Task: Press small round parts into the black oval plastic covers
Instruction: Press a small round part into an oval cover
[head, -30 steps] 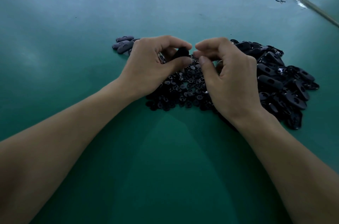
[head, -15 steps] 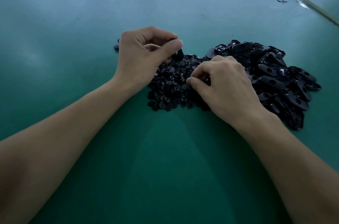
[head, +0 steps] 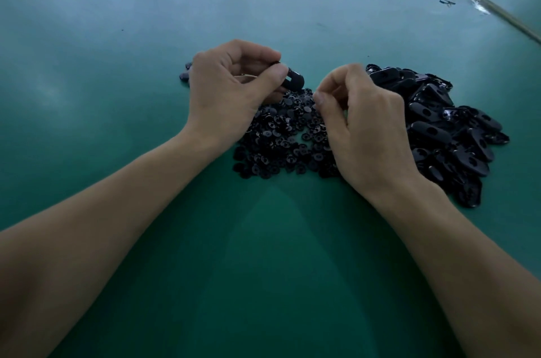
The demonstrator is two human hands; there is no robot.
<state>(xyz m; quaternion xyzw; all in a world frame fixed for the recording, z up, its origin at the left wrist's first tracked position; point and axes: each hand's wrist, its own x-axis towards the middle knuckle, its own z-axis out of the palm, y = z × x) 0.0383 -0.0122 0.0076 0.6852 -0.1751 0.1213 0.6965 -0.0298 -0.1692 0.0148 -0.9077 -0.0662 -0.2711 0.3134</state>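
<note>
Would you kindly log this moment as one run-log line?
left hand: holds oval cover | right hand: fingertips pinched, contents unclear | both above round-parts pile | hands apart, not pressing

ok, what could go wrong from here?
1. The left grip pinches the cover by one end, held above the table; a hard press might tip it or make it slip.
2. What the right grip pinches is hidden; a small part could drop back into the round parts unnoticed.
3. The covers pile lies close beside the right grip; a sweep might mix the two piles.
</note>
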